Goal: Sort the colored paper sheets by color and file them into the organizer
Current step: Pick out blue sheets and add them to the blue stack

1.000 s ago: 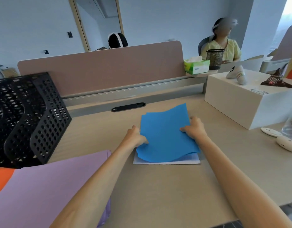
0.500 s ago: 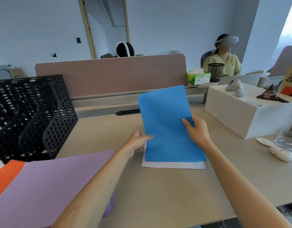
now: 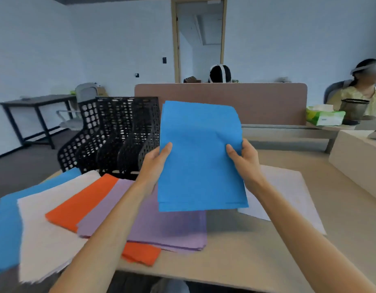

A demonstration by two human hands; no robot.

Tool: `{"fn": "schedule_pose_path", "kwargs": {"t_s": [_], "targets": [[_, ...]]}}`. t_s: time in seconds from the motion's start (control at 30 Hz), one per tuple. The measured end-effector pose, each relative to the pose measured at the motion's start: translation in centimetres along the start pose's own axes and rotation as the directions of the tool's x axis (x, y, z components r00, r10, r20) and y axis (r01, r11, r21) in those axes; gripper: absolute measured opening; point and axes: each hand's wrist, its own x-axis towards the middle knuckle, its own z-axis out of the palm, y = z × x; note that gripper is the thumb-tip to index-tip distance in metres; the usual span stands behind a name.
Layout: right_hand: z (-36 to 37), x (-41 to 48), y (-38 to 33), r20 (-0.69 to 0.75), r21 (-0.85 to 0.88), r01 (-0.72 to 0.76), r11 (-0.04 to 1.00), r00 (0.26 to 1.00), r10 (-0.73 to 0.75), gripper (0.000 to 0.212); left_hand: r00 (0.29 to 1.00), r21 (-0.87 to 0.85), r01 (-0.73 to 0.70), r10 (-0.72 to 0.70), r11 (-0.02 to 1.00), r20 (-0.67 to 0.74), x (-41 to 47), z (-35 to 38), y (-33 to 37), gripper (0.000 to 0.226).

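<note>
- Fanned piles, nearer than the organizer (image 3: 119, 134): blue sheets (image 3: 5, 229), white sheets (image 3: 49, 229), orange sheets (image 3: 83, 201) and purple sheets (image 3: 161, 227) overlap on the desk (image 3: 235, 250), apparently grouped by colour for filing. The blue and white piles are blurred and cut off by the frame.
- Blue stack (image 3: 199, 157), raised upright just right of the organizer. The left hand (image 3: 156, 160) pinches its left edge and the right hand (image 3: 245, 160) pinches its right edge, thumbs in front — probably to square limp sheets for a slot. Sheet count unreadable.
- Pale sheets (image 3: 288, 191), flat on the desk right of the organizer, partly behind the stack.
- Organizer: black, perforated — slot contents not visible, right end masked by the stack.
</note>
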Motion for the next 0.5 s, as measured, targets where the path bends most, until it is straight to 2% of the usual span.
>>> {"fn": "schedule_pose_path", "kwargs": {"t_s": [0.1, 0.2, 0.27, 0.33, 0.37, 0.43, 0.5], "targets": [[7.9, -1.3, 0.5, 0.229, 0.072, -0.068, 0.995, 0.972, 0.05, 0.021, 0.987, 0.034, 0.094, -0.089, 0.995, -0.135, -3.6, -7.8, -0.2, 0.03], [16.0, -3.5, 0.5, 0.413, 0.052, -0.118, 0.992, 0.907, 0.086, 0.025, 0.938, 0.044, 0.151, -0.129, 0.988, -0.323, -8.0, -15.1, -0.6, 0.026], [21.0, -5.2, 0.6, 0.514, -0.007, -0.157, 0.988, 0.846, 0.138, 0.03, 0.89, 0.049, 0.184, -0.145, 0.982, -0.433, -11.1, -19.3, -0.8, 0.019], [25.4, -7.2, 0.5, 0.641, -0.105, -0.156, 0.982, 0.745, 0.187, 0.038, 0.837, 0.058, 0.208, -0.147, 0.976, -0.528, -14.2, -23.5, -1.0, 0.016], [27.1, -8.2, 0.3, 0.713, -0.158, -0.104, 0.982, 0.676, 0.187, 0.043, 0.813, 0.063, 0.219, -0.147, 0.974, -0.563, -15.7, -25.3, -1.0, 0.017], [29.5, -10.0, 0.2, 0.845, -0.301, 0.192, 0.934, 0.507, 0.168, 0.064, 0.758, 0.06, 0.254, -0.16, 0.965, -0.633, -18.9, -29.0, -1.4, 0.02], [30.9, -12.0, 0.7, 0.92, -0.367, 0.549, 0.751, 0.331, 0.208, 0.096, 0.693, 0.023, 0.294, -0.197, 0.955, -0.693, -21.9, -32.2, -1.9, 0.022]]}}
